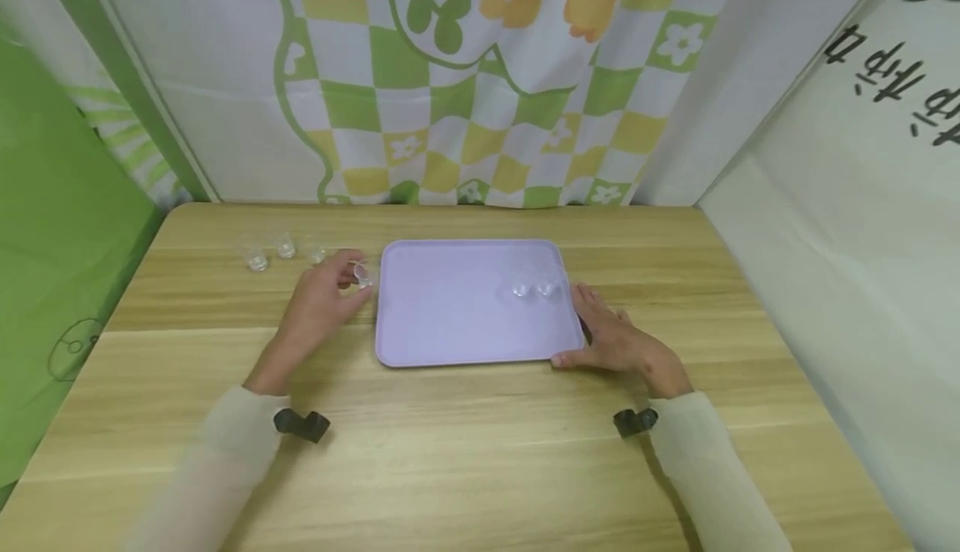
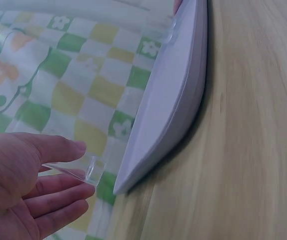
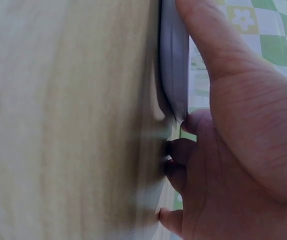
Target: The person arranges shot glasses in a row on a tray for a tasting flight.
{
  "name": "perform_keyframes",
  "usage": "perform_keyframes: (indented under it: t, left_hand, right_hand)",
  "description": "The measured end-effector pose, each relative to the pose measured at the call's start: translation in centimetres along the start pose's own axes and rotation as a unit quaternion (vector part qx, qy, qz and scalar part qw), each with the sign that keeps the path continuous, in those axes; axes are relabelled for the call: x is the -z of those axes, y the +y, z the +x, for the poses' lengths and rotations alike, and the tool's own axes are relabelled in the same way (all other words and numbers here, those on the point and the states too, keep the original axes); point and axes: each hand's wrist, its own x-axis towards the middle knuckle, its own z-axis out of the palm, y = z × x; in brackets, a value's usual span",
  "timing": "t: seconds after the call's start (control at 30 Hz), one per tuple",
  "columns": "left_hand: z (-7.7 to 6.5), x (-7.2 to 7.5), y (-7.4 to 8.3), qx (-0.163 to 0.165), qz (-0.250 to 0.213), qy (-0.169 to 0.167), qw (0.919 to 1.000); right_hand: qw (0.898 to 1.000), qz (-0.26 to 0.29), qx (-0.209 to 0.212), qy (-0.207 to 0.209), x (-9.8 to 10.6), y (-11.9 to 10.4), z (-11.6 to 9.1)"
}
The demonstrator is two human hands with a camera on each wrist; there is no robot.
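Note:
My left hand (image 1: 322,289) pinches a small clear cup (image 1: 362,274) between thumb and fingers, just left of the lilac tray (image 1: 450,302). In the left wrist view the clear cup (image 2: 94,170) lies tilted, its round end pointing toward the tray rim (image 2: 183,105). My right hand (image 1: 615,339) holds the tray's near right corner, with the thumb along the front edge and the fingers at the right side. In the right wrist view a fingertip (image 3: 191,121) meets the tray's end. Two clear cups (image 1: 521,290) (image 1: 546,288) stand side by side on the tray's right part.
Several more clear cups (image 1: 257,260) (image 1: 286,246) (image 1: 318,254) stand at the table's back left, one close behind my left hand. The wooden table (image 1: 450,452) ends at a patterned curtain (image 1: 480,118). A white wall hanging (image 1: 855,227) borders the right side.

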Motion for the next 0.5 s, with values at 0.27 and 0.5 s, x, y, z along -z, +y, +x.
perform_keyframes:
  t: [0.27,0.5]
  left_hand:
    - [2.6,-3.8,2.5,-0.022,-0.012,-0.032,0.9992]
    - [4.7,-7.1,4.2,-0.031,-0.026,-0.068,0.9969]
  right_hand:
    - [1.000,-0.004,0.001,0.000,0.1,0.0,0.3]
    - [1.000,-0.003,-0.006,-0.002,0.0,0.0,0.1]
